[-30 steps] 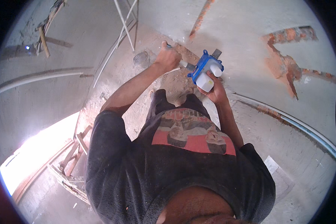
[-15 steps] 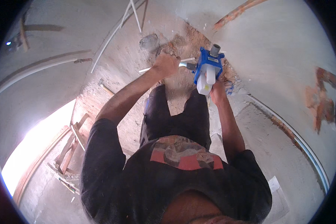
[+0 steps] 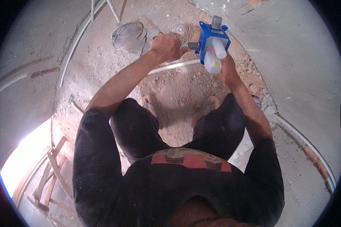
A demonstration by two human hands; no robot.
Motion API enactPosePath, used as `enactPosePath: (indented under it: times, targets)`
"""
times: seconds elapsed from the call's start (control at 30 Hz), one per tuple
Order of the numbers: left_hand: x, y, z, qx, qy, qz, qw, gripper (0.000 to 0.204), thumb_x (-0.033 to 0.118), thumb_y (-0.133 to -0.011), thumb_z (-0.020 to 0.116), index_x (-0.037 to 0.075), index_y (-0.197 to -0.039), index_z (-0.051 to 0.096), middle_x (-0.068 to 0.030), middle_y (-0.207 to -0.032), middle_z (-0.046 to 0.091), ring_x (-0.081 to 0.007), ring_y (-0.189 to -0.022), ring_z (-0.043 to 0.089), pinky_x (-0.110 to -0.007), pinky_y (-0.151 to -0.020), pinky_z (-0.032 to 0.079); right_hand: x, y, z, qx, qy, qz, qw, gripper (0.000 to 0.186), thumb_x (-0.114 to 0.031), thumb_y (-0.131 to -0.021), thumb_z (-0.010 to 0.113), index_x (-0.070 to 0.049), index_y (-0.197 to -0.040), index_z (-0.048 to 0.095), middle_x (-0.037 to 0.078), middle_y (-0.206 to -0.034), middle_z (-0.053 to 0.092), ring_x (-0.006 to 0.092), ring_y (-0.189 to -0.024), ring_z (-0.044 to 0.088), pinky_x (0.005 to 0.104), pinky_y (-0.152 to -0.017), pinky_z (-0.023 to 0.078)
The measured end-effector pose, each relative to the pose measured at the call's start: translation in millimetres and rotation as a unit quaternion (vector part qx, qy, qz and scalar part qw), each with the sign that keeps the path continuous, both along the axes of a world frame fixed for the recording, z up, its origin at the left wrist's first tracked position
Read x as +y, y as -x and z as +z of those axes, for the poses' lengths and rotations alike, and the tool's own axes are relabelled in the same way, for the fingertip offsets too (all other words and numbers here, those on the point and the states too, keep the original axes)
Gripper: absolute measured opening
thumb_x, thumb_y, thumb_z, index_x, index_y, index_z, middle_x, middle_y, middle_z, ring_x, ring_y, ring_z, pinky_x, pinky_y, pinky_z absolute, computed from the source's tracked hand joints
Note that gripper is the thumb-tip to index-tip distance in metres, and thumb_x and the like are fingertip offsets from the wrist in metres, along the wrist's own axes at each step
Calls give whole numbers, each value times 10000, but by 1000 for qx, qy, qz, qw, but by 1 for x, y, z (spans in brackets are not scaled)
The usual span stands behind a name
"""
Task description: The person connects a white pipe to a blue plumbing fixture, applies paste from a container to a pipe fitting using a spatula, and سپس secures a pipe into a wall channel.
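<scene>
A blue plastic box (image 3: 206,42) with a grey pipe stub (image 3: 216,22) on its far side hangs in front of me. Two whitish plastic pieces, a cylinder (image 3: 218,48) and a blockier cap (image 3: 212,63), stick out of it toward me. My right hand (image 3: 228,68) grips the box at its right near side, its fingers partly hidden behind it. A grey pipe (image 3: 190,45) leaves the box's left side. Around that pipe's left end my left hand (image 3: 167,47) is closed; a dark tip shows beyond the fist.
A round bundle (image 3: 129,37) in clear plastic lies beyond my left hand. White pipes (image 3: 174,66) lie on the rubble floor and lean on the left wall. A hammer (image 3: 76,105) and a wooden trestle (image 3: 51,174) are at left. Another pipe (image 3: 308,142) runs along the right wall.
My knees have bent and spread into a squat, and the floor looks closer. Both hands have kept hold of the box and its pipe, which have risen a little in the view.
</scene>
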State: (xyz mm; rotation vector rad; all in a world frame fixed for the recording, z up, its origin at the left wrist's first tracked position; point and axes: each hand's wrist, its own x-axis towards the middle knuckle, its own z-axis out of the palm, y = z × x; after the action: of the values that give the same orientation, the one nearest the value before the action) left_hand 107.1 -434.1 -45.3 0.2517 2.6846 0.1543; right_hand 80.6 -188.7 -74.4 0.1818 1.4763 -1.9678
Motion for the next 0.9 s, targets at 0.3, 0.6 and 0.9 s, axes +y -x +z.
enactPosePath:
  times: [0.3, 0.6, 0.9]
  targets:
    - [-12, 26, -45, 61, 5, -22, 998, 635, 561, -960, 404, 1, -955, 703, -252, -899, 693, -405, -890, 686, -504, -780, 537, -17, 17, -77, 73, -69, -46, 994, 445, -199, -917, 644, -76, -1311, 480, 87, -1140, 631, 185, -985, 662, 343, -807, 561]
    - [-1, 0, -75, 48, -122, 32, 991, 578, 504, -956, 456, -24, -1154, 586, -290, -1003, 658, -424, -1010, 636, -508, -882, 492, 1, 8, -72, 169, -78, 60, 981, 468, -209, -894, 673, -68, -1304, 496, 97, -1128, 651, 198, -976, 673, 348, -772, 580]
    - [-9, -18, -72, 111, -112, -4, 987, 551, 525, -946, 476, 19, -1090, 641, -209, -1017, 694, -385, -970, 667, -492, -882, 510, 16, 3, -82, 35, -25, 78, 996, 493, -258, -886, 665, -56, -1312, 520, 103, -1124, 658, 212, -940, 692, 379, -727, 600]
